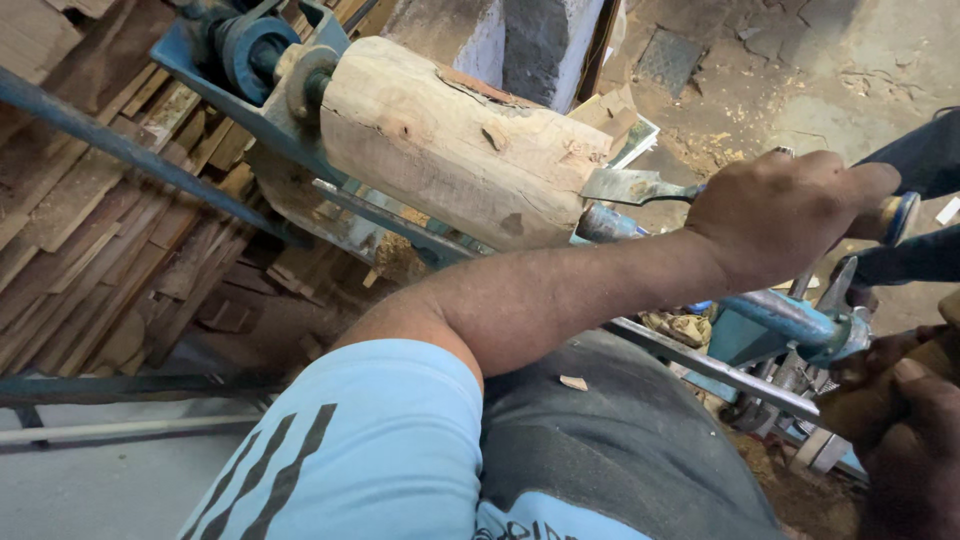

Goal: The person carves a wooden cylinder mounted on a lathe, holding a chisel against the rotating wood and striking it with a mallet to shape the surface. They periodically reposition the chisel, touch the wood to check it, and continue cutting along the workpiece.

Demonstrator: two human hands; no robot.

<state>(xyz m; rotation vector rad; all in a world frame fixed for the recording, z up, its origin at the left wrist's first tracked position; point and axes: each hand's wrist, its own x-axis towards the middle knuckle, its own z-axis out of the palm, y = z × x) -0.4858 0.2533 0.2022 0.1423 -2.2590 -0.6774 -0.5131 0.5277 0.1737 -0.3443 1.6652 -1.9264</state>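
Note:
A rough, pale log [450,150] is mounted lengthwise on a blue lathe [250,70]. My left arm, in a light-blue sleeve, crosses to the right. My left hand [790,210] is closed around a chisel's wooden handle [893,216]. The chisel's flat metal blade [625,186] rests against the right end of the log. My right hand [895,420] is at the lower right edge, next to the blue tailstock crank [800,320], with fingers curled around a brown wooden piece [850,410]. Part of that hand is out of frame.
Stacked wooden slats and offcuts [110,250] lie left of and under the lathe. A steel rail [720,370] runs along the lathe's front. Sawdust covers the floor [740,100] behind it. Dark blue cloth [925,160] shows at the right edge.

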